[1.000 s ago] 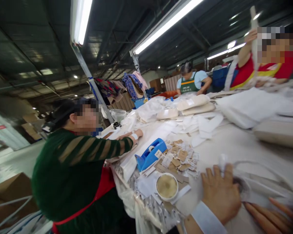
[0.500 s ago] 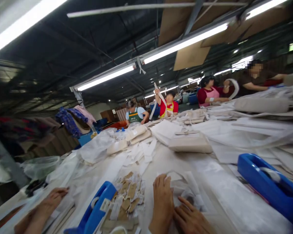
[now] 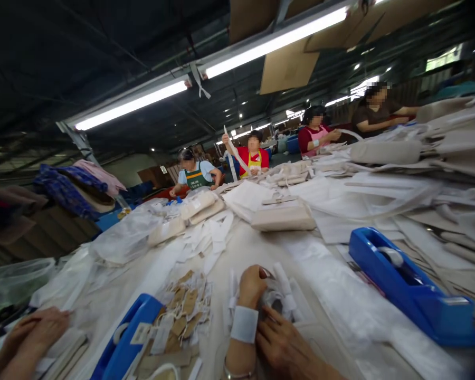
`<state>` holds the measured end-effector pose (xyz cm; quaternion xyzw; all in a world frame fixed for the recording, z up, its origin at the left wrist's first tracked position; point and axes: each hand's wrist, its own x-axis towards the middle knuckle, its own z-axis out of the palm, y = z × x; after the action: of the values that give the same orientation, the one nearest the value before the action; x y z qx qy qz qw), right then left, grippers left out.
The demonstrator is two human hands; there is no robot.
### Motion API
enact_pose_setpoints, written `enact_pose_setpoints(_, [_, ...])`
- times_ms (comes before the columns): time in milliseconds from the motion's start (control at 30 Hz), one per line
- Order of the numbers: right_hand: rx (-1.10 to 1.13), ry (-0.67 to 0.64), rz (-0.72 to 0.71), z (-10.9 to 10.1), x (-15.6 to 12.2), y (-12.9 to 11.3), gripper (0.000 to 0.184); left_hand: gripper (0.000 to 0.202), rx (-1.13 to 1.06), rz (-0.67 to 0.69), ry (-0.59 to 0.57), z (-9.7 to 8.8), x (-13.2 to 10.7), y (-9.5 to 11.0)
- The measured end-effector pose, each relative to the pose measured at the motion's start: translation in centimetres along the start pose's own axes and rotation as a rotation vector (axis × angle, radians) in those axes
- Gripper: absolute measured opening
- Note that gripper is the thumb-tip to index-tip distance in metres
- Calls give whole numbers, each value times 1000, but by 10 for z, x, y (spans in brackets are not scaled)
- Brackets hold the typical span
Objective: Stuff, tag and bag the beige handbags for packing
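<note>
In front of me, near the bottom centre, lies a whitish bundle [image 3: 289, 287] with clear plastic and a grey patch on it. My left hand [image 3: 252, 286] curls over its left side, fingertips partly hidden. A white band circles that wrist, with a bracelet lower down. My right hand [image 3: 279, 335] reaches in from below right; its index finger stretches to the bundle's lower edge and its thumb is hidden. Left of my hands lie brown and white tags with strings [image 3: 184, 309]. A blue tape dispenser [image 3: 129, 338] stands beside the tags.
Another person's hands [image 3: 39, 332] rest at the lower left. A second blue tape dispenser [image 3: 409, 293] stands at right. Folded beige fabric pieces [image 3: 283, 215], a clear plastic bag [image 3: 122, 237] and white plastic sheets [image 3: 364, 303] cover the table. Several co-workers [image 3: 198, 171] work across it.
The view has shifted right, so things sit further left. My left hand has turned and curled more, showing its wrist band. The co-worker in pink has lowered a white strip.
</note>
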<state>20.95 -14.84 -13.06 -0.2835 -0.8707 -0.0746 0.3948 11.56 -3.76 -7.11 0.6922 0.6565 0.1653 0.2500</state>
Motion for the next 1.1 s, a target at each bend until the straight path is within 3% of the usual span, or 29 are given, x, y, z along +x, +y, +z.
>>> enact_pose_setpoints(133, [111, -132, 54, -13, 1, -4, 24, 29, -88, -33, 64, 3, -8, 3])
enact_pose_setpoints(267, [156, -108, 67, -15, -1, -5, 31, 29, -286, 29, 161, -2, -17, 6])
enact_pose_setpoints(433, [175, -82, 52, -19, 1, -6, 35, 37, -518, 15, 555, -24, -21, 2])
enact_pose_setpoints(533, [206, -94, 53, -26, 4, -8, 36, 36, -566, 31, 676, -31, -12, 9])
enact_pose_setpoints(700, [184, -92, -33, -24, 0, 0, 37, 29, -486, 128, 581, -10, 6, 24])
enact_pose_setpoints(833, [102, -43, -128, -19, -8, 11, 33, 26, -410, 159, 483, 17, 12, 16])
enact_pose_setpoints(967, [38, 12, -183, -34, -10, 16, 24, 27, -293, 150, 469, 31, 9, 19])
enact_pose_setpoints(1033, [53, 84, -160, -42, -7, 20, 20, 22, -267, 120, 396, 14, -4, 26])
enact_pose_setpoints(1100, [88, 129, -123, -42, 3, 26, 19, 18, -320, 95, 352, -35, -32, 25])
